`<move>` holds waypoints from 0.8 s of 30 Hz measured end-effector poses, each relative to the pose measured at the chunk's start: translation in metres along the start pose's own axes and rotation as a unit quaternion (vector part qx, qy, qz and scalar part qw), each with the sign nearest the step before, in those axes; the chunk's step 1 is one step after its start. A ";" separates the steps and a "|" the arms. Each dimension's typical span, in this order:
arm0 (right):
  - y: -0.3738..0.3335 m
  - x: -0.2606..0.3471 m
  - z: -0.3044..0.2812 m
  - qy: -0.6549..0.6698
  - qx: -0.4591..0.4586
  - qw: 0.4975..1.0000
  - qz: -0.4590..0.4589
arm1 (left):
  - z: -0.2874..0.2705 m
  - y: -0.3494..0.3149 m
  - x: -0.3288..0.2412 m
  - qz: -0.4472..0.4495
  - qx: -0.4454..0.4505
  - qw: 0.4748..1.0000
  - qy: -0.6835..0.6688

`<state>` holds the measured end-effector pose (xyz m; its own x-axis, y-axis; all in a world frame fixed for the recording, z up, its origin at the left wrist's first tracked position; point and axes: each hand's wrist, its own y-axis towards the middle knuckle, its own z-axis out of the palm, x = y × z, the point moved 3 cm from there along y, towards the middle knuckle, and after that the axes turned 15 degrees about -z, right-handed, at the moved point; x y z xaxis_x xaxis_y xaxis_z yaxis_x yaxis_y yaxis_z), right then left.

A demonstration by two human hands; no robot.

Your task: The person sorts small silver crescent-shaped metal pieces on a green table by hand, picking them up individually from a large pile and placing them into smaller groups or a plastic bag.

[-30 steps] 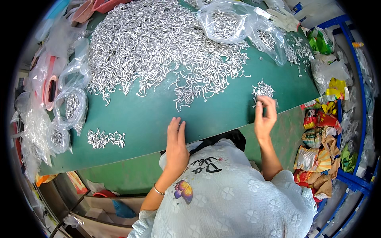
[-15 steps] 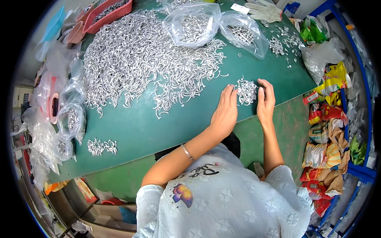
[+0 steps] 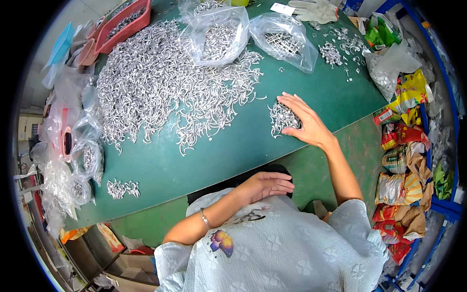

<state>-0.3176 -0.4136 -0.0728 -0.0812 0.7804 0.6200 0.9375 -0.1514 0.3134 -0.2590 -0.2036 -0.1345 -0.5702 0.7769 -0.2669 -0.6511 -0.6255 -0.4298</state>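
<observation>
My right hand (image 3: 305, 121) cups the right side of a small pile of curved silver metal pieces (image 3: 280, 120) near the table's front edge. Its thumb and fingers are apart, and part of the pile is hidden behind them. Away from the table, close to my shirt, my left hand (image 3: 266, 187) has its fingers stretched out and nothing in it. A much larger heap of similar curved pieces (image 3: 141, 82) spreads over the far left of the green table (image 3: 233, 146). Another little group of pieces (image 3: 122, 189) lies at the near left.
Clear plastic bags of metal parts (image 3: 218, 41) stand at the back, beside a pale glove (image 3: 314, 10). Loose parts (image 3: 331, 53) lie at the far right. A red tray (image 3: 124, 27) sits far left; a blue rack (image 3: 445, 209) and colourful bags (image 3: 396, 190) line the right.
My left hand has come off the small pile and drawn back toward my body. My right hand has moved left relative to the table, over the pile's right side. The view has shifted slightly.
</observation>
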 end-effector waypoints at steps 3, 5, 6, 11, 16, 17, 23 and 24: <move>0.009 0.006 -0.003 -0.057 0.011 0.998 -0.035 | -0.024 0.025 -0.001 -0.005 -0.007 0.995 -0.104; 0.010 0.007 0.001 -0.090 0.033 0.994 -0.057 | -0.026 0.038 -0.007 0.013 -0.024 0.991 -0.133; 0.009 0.006 0.003 -0.078 0.031 0.995 -0.057 | -0.029 0.043 -0.009 0.021 -0.033 0.988 -0.147; -0.010 -0.015 -0.009 0.121 -0.174 0.975 0.070 | -0.035 0.050 -0.009 0.012 -0.011 0.985 -0.171; -0.008 -0.017 -0.015 0.019 -0.174 0.983 0.059 | -0.029 0.050 -0.014 0.031 0.017 0.985 -0.168; -0.004 -0.014 -0.013 0.003 -0.162 0.985 0.052 | -0.029 0.052 -0.013 0.023 0.013 0.987 -0.158; 0.023 -0.002 -0.008 -0.064 -0.102 0.992 0.047 | -0.030 0.055 -0.010 0.006 -0.003 0.995 -0.103; 0.022 -0.007 -0.005 -0.039 -0.119 0.992 0.026 | -0.028 0.055 -0.012 0.008 0.002 0.994 -0.110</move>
<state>-0.2976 -0.4253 -0.0667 0.0003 0.8105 0.5857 0.8323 -0.3249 0.4492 -0.2742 -0.2452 -0.1796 -0.6765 0.7322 -0.0788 -0.6426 -0.6391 -0.4226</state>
